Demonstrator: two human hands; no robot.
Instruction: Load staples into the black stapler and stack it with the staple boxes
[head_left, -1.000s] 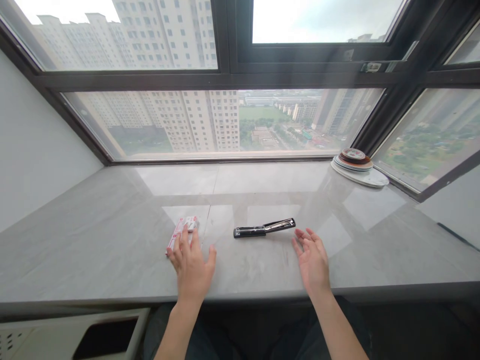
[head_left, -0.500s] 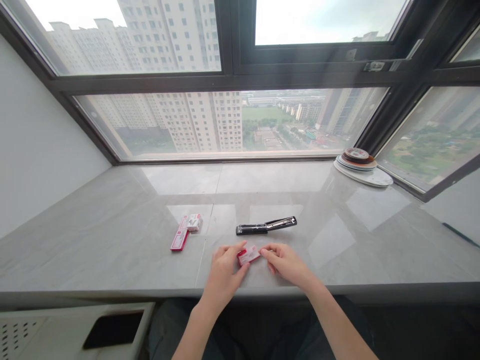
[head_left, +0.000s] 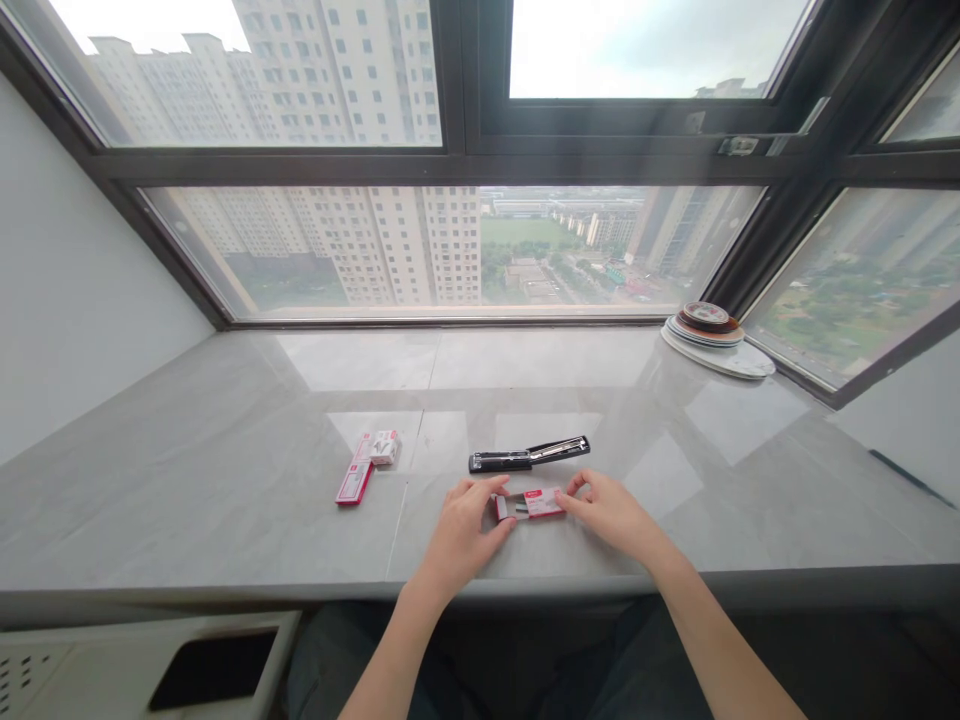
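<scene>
My left hand (head_left: 466,525) grips the left end of a small red-and-white staple box between thumb and fingers. My right hand (head_left: 611,512) pinches the right end of its printed sleeve (head_left: 541,502). The inner tray (head_left: 502,508) sticks out of the sleeve to the left, and dark grey strips, apparently staples, show in the gap. Just beyond the hands lies a black stapler (head_left: 501,461), its metal-lined arm swung open to the right. Neither hand touches it.
To the left lie a flat red-and-white box (head_left: 354,483) and a small white box (head_left: 385,447). A stack of plates (head_left: 716,345) stands in the far right corner by the window. The grey stone counter (head_left: 247,530) ends at a front edge close to me.
The staple box has been pulled apart: my right hand moved right with the sleeve, exposing the tray and grey strips. My left hand stayed on the left end.
</scene>
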